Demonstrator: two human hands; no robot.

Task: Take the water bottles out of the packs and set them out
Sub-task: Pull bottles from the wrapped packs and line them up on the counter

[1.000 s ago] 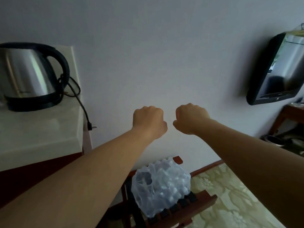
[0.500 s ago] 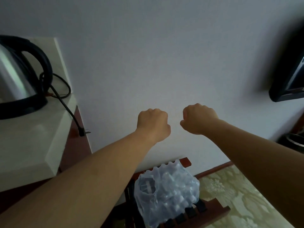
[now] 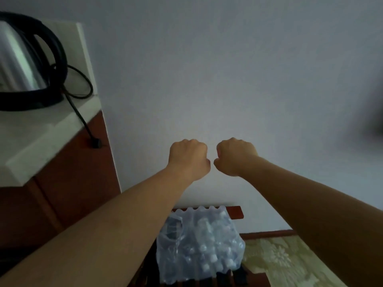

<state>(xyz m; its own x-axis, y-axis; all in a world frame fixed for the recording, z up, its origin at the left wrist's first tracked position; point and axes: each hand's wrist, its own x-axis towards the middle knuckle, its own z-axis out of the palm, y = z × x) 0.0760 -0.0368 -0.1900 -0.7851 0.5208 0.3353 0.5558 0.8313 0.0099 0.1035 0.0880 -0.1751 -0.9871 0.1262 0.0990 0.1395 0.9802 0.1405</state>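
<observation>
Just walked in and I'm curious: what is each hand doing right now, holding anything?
Left hand: closed in a fist, nothing visible in it.
Right hand: closed in a fist, nothing visible in it.

A single wide-angle view from the person's head faces a pale wall (image 3: 207, 69) and tips downward. Both forearms run in from the near corners, and the left hand (image 3: 188, 158) and right hand (image 3: 235, 156) sit at mid-frame. The pack (image 3: 199, 245) lies near and low at centre. The counter (image 3: 41, 131) with the kettle (image 3: 20, 63) stands close at left, and the carpet (image 3: 279, 262) is at near right.
</observation>
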